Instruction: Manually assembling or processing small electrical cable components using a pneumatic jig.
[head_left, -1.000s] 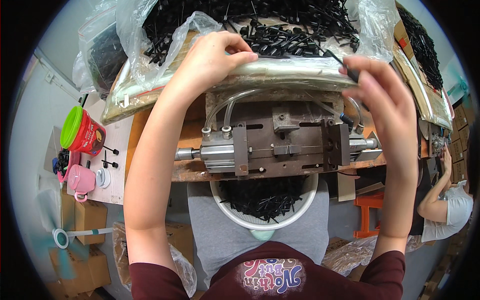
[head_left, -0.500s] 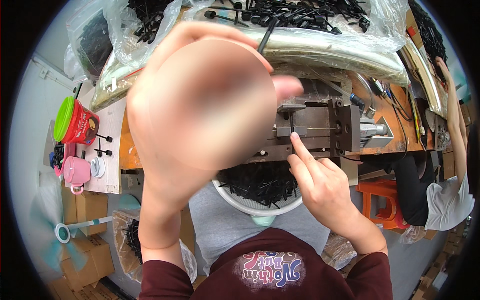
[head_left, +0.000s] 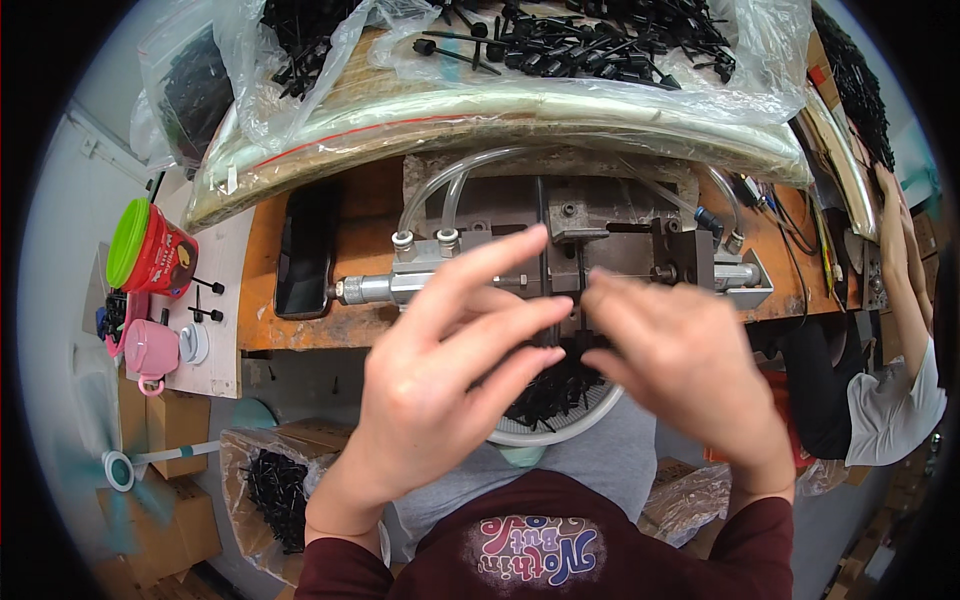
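Note:
My left hand (head_left: 440,375) is in front of the metal clamping fixture (head_left: 635,225), its fingers reaching right. A thin black rod (head_left: 544,265) runs upright along its fingertips and appears pinched there. My right hand (head_left: 680,350) is curled at the fixture's middle, blurred by motion. Its fingertips are close to a narrow black piece (head_left: 584,260) set upright in the fixture; whether they grip anything cannot be made out. Below both hands, a white basket (head_left: 545,437) of black stemmed parts rests at my lap, partly covered by them.
Clear hoses (head_left: 425,195) and an air cylinder (head_left: 365,290) flank the fixture. A black phone (head_left: 305,250) lies left. Bagged black parts (head_left: 600,45) are heaped behind. A red tub (head_left: 165,250) and pink cup (head_left: 152,347) stand far left. Another person's arm (head_left: 900,240) is at right.
My left hand has dropped from close before the camera, where it held a black stick, down to the fixture. My right hand has gone from a pointing finger on the fixture to a blurred curl.

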